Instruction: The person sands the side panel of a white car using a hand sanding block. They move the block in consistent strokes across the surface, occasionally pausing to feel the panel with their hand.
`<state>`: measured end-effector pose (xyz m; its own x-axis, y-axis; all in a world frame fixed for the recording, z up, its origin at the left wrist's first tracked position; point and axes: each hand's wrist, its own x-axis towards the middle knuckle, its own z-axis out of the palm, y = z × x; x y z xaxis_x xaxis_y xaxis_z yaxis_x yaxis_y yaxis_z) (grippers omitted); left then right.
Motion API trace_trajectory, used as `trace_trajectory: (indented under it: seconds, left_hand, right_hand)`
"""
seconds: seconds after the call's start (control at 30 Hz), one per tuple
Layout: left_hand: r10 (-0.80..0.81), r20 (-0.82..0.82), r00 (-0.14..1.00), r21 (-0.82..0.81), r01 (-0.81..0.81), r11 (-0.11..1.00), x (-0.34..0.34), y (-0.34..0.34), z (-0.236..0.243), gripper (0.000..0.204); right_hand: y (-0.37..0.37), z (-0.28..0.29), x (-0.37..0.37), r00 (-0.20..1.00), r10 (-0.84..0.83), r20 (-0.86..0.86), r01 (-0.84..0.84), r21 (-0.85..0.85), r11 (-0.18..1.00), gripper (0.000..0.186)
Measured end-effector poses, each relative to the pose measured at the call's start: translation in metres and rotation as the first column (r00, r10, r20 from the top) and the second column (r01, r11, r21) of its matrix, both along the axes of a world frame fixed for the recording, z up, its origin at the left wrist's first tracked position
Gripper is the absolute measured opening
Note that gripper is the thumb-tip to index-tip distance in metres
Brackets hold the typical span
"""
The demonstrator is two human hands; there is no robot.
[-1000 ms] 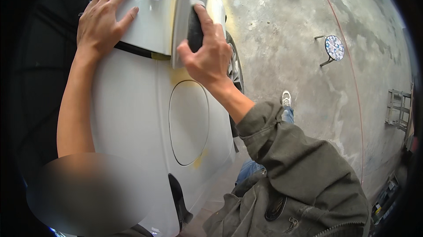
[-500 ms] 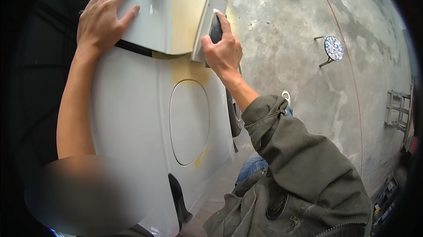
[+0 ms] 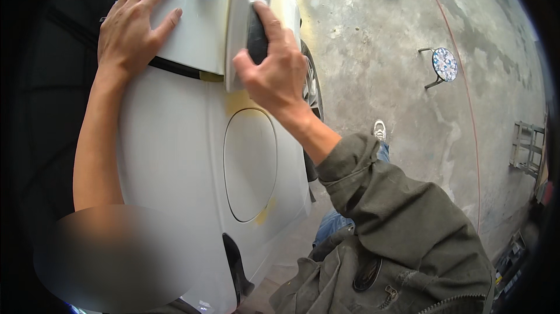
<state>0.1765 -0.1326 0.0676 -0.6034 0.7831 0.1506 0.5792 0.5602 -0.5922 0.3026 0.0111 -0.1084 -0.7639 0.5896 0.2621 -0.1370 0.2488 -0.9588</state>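
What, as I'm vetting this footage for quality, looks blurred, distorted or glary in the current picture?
Head view: blackness rings the fisheye image; a blurred oval patch covers the lower end of the left forearm. Head view: the right hand and flat tool look slightly soft, perhaps from motion. Head view: the pale car body has a soft sheen.

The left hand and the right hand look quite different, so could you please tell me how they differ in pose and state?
The left hand lies open with thumb spread on the pale car panel; the right hand is closed around the black handle of a long, pale block.
The left forearm is bare where visible; the right is partly covered by a dark olive sleeve.
Both hands are ungloved.
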Motion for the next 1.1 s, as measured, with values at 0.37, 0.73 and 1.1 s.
trace_trajectory:
  seconds: [0.37, 0.73, 1.1]
  left_hand:
    - [-0.013, -0.024, 1.0, 0.027, 0.013, 1.0, -0.004, 0.002, -0.001, 0.049]
    - [0.0, 0.002, 1.0, 0.037, 0.0, 0.999, -0.008, 0.009, -0.004, 0.05]
    - [-0.063, 0.005, 0.998, -0.001, 0.063, 0.998, -0.014, 0.008, 0.002, 0.05]
  right_hand:
    - [-0.001, -0.001, -0.005, 1.0, -0.01, -0.024, 0.01, 0.015, 1.0, 0.074]
    - [0.065, -0.054, 0.004, 0.984, -0.052, 0.173, 0.045, 0.043, 0.998, 0.072]
    - [0.074, -0.105, -0.029, 0.972, -0.102, 0.214, 0.058, 0.201, 0.978, 0.069]
